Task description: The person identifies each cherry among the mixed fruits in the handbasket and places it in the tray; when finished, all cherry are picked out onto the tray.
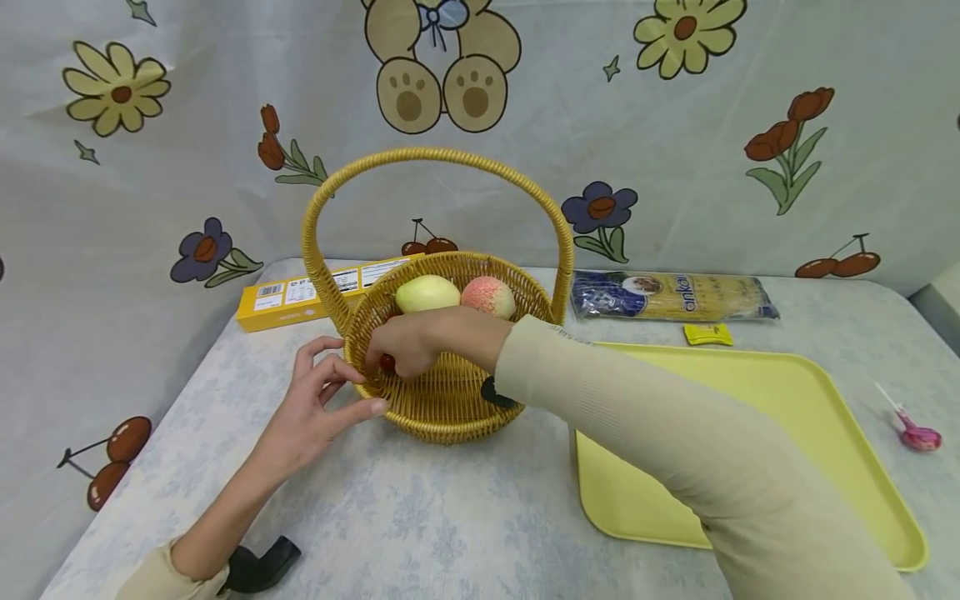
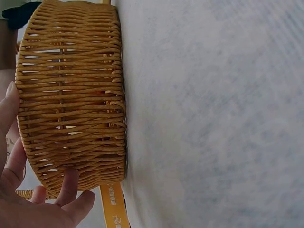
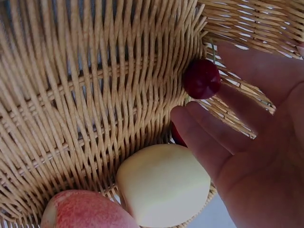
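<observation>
Left hand [image 1: 315, 408] is bracing the wicker basket [image 1: 450, 408] at its 9 o'clock rim with loosely spread fingers so it's not sliding, while the right hand [image 1: 420, 337] is reaching inside, fingertips closing on a small red cherry [image 3: 202, 78], though I can't tell if it's fully pinched.

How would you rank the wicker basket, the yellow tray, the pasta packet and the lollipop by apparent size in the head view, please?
1. yellow tray, though it lies nearer the camera than the rest
2. wicker basket
3. pasta packet, lying farther back
4. lollipop, clearly smallest

A small dark-red cherry [image 3: 202, 79] lies inside the woven wicker basket [image 1: 442, 400], against its wall.
</observation>
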The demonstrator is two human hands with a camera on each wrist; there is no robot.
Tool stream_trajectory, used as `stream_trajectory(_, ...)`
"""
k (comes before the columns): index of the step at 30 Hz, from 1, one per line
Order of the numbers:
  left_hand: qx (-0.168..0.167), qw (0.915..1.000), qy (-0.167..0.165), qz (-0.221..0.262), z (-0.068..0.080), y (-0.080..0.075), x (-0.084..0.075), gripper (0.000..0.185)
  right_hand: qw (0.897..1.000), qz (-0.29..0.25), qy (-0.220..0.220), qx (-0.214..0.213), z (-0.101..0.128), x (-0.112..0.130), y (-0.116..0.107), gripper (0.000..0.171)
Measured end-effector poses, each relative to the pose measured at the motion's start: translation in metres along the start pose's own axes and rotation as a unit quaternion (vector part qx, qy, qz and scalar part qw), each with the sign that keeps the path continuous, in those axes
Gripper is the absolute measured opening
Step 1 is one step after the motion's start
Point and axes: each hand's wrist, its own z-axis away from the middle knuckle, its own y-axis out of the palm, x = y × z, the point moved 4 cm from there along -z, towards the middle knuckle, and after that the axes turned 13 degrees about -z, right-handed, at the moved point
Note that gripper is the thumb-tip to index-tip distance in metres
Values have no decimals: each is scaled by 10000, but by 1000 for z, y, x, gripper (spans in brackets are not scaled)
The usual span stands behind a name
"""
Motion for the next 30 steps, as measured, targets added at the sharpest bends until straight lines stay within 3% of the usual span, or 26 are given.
stream_trajectory(10, -13, 10000, 45, 34, -1, 1, 0, 26, 9994, 184, 252, 133, -4, -3, 2, 44)
stream_trajectory(21, -28, 10000, 51, 3, -1, 1, 0, 27, 9985, 495, 221, 116, 6, -3, -5, 36)
stream_trajectory(26, -27, 10000, 36, 18, -1, 1, 1, 27, 9996, 269, -32, -19, 17, -2, -11, 29)
stream_trajectory(30, -28, 10000, 13, 26, -1, 1, 2, 27, 9992, 93, -123, -376, 26, -4, -15, 33)
